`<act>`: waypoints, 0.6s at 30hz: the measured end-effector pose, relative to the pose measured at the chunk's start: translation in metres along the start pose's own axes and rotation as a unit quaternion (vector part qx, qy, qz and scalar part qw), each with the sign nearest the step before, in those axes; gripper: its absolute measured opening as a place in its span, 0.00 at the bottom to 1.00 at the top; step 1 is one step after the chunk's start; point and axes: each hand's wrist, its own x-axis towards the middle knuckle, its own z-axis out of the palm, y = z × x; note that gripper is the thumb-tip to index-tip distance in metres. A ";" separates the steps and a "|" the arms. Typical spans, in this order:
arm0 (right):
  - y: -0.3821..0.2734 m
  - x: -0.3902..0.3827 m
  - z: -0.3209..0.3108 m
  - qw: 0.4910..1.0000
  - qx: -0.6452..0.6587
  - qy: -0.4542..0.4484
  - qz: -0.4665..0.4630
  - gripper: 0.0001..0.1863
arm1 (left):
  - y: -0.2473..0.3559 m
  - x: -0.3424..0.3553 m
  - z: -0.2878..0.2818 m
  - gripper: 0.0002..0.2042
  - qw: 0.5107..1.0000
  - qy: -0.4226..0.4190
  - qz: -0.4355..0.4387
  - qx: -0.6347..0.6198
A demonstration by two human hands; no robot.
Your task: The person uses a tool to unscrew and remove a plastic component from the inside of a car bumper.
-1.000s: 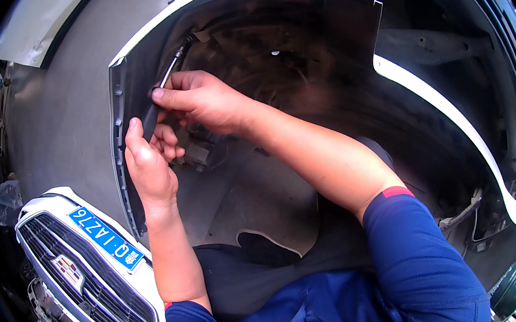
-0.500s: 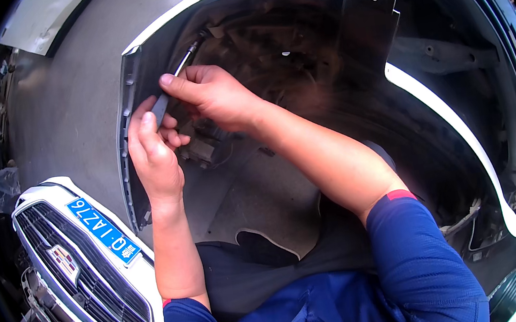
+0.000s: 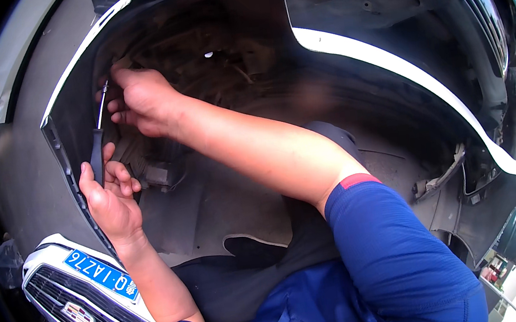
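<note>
My left hand [image 3: 113, 201] is closed round the dark handle of a slim nut driver [image 3: 97, 152]. Its bright shaft points up and away, and the dark tip lies just inside the white-edged wheel arch [image 3: 81, 60]. Beside that tip is my right hand [image 3: 146, 100], fingers curled and thumb stretched toward the upper left. Its fingertips partly hide in shadow, so anything small between them cannot be made out. Both hands are inside the arch, close to the dark flange [image 3: 73, 177] on its left side.
At the lower left stands a removed white car front with a dark grille [image 3: 99, 306] and a blue plate [image 3: 101, 275]. Dark cavity and brackets [image 3: 156, 173] lie behind my hands. The white body edge [image 3: 400, 63] curves down on the right. A pale panel [image 3: 13, 56] is at upper left.
My view has shifted to the right and down across the arch. My right hand has left the driver's shaft and moved up to its tip. My left hand still holds the handle.
</note>
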 end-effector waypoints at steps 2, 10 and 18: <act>0.003 -0.001 0.002 0.999 0.029 0.023 0.018 0.15 | -0.002 -0.003 0.003 0.24 0.999 0.007 0.044 -0.001; 0.015 0.003 0.006 0.995 0.068 0.074 -0.006 0.11 | -0.017 0.001 -0.007 0.19 0.987 0.029 0.149 0.053; 0.026 0.019 0.010 0.987 0.144 0.075 -0.017 0.07 | -0.002 0.008 -0.039 0.25 0.982 -0.060 -0.100 -0.149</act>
